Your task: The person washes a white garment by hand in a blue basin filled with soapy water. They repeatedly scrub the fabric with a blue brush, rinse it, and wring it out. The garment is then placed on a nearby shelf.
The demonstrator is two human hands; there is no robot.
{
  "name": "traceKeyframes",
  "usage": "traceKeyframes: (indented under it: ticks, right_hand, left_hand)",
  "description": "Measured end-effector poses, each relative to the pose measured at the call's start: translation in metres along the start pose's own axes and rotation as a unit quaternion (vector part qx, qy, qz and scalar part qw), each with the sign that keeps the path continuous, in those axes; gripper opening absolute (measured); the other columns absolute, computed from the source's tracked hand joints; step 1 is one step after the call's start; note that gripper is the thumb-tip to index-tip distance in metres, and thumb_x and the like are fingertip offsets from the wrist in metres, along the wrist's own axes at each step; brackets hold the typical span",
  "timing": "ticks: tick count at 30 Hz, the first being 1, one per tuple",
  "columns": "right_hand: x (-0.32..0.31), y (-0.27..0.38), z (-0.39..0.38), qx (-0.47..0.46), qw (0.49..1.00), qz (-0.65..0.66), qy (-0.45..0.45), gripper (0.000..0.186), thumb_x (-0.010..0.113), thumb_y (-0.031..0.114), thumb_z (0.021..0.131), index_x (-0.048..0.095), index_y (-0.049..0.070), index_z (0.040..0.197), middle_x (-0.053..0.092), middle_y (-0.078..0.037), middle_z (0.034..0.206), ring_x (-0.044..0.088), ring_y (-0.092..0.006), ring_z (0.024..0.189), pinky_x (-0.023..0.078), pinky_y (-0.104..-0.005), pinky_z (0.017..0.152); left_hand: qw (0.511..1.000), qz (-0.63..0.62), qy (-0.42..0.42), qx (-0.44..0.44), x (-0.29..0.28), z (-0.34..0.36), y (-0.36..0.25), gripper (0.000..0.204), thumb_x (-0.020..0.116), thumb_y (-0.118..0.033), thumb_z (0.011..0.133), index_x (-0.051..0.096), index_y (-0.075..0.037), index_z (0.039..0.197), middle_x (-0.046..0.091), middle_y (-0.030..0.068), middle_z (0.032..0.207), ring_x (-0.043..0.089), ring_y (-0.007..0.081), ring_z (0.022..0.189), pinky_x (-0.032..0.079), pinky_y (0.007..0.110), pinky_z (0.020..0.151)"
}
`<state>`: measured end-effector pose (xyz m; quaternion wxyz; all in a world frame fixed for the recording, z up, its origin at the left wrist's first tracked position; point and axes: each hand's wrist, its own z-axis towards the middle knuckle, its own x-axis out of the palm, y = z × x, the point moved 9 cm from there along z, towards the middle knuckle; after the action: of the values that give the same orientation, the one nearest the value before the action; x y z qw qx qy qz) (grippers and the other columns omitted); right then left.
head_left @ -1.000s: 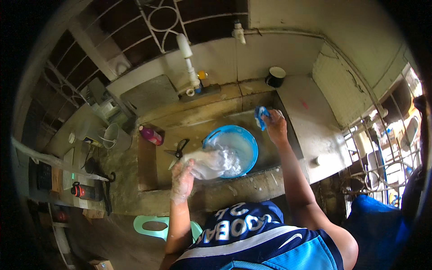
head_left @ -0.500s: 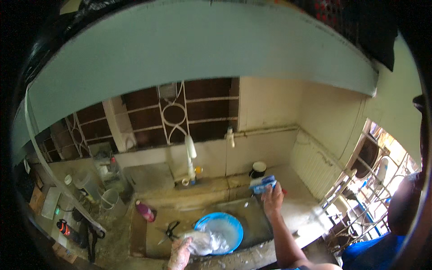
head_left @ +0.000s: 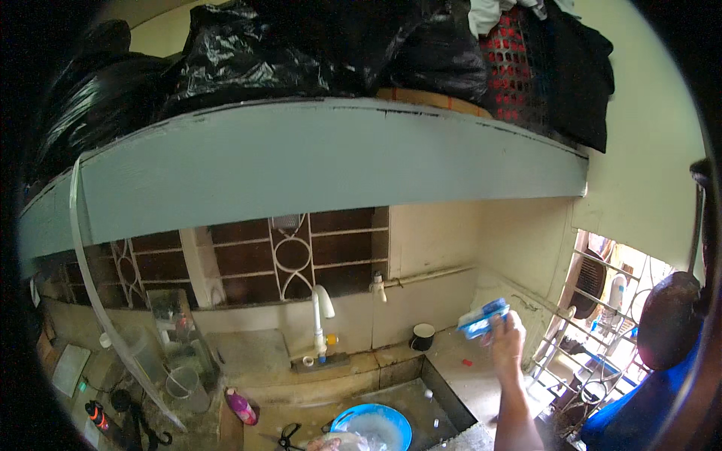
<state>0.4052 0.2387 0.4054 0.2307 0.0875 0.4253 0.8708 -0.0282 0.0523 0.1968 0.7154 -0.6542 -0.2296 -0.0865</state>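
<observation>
My right hand (head_left: 508,338) is raised over the counter right of the sink, fingers closed round a blue and white block-shaped thing (head_left: 481,319); its exact kind is unclear. At the lower edge my left hand (head_left: 323,445) shows only in part, on a wet whitish sheet (head_left: 347,440), cloth or plastic, at the left side of a blue basin (head_left: 404,422). Suds and cloudy water fill the basin, which stands in the sink (head_left: 444,406). Black-handled scissors (head_left: 287,434) lie left of the basin. A purple bottle (head_left: 241,407) stands farther left.
A white tap (head_left: 319,331) rises behind the sink. On the back counter stands a dark cup (head_left: 423,337). Jugs (head_left: 186,388) and a dark bottle (head_left: 101,418) crowd the left counter. Overhead, a grey-green shelf (head_left: 338,158) carries black bags. Another person (head_left: 632,413) is at right.
My right hand has lifted the blue and white thing to the right. The view has tilted up, bringing the shelf's load in and pushing the basin and my left hand to the lower edge.
</observation>
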Motion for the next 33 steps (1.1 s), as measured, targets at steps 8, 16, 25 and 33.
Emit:
traceKeyframes:
  ticks: [8, 16, 25, 33]
  right_hand:
    - [-0.094, 0.292, 0.108, -0.330, 0.905, 0.199, -0.178, 0.029, 0.052, 0.027, 0.106, 0.063, 0.000, 0.111, 0.063, -0.004, 0.089, 0.062, -0.0114, 0.081, 0.054, -0.0287, 0.066]
    - [-0.012, 0.411, 0.330, -0.188, 0.980, 0.032, 0.051, 0.028, 0.058, 0.020, 0.098, 0.064, -0.005, 0.109, 0.071, -0.020, 0.086, 0.075, -0.0267, 0.074, 0.062, -0.0378, 0.058]
    - [0.094, 0.404, 0.443, -0.258, 0.914, -0.288, 0.124, 0.035, 0.066, 0.027, 0.085, 0.074, -0.005, 0.097, 0.073, -0.023, 0.098, 0.073, -0.0311, 0.084, 0.055, -0.0435, 0.077]
    - [0.125, 0.375, 0.492, -0.306, 0.874, -0.279, 0.253, 0.032, 0.066, 0.023, 0.086, 0.070, -0.003, 0.105, 0.071, -0.021, 0.103, 0.070, -0.0289, 0.092, 0.054, -0.0416, 0.082]
  left_hand:
    - [0.995, 0.063, -0.033, 0.074, -0.039, -0.006, -0.083, 0.024, 0.064, -0.016, 0.094, 0.070, 0.000, 0.111, 0.064, 0.0083, 0.095, 0.059, 0.0199, 0.085, 0.046, 0.037, 0.079]
    - [0.991, 0.082, 0.005, 0.101, -0.018, 0.009, -0.106, 0.022, 0.060, -0.017, 0.096, 0.070, -0.002, 0.109, 0.060, 0.0059, 0.086, 0.056, 0.0176, 0.076, 0.044, 0.035, 0.070]
    - [0.989, 0.106, -0.018, 0.102, -0.029, -0.011, -0.080, 0.021, 0.056, -0.017, 0.098, 0.069, -0.004, 0.107, 0.056, 0.0032, 0.076, 0.052, 0.0150, 0.065, 0.042, 0.033, 0.060]
    - [0.984, 0.171, -0.003, 0.045, -0.017, -0.024, 0.043, 0.021, 0.053, -0.018, 0.101, 0.069, -0.006, 0.105, 0.052, 0.0008, 0.068, 0.049, 0.0127, 0.055, 0.040, 0.031, 0.052]
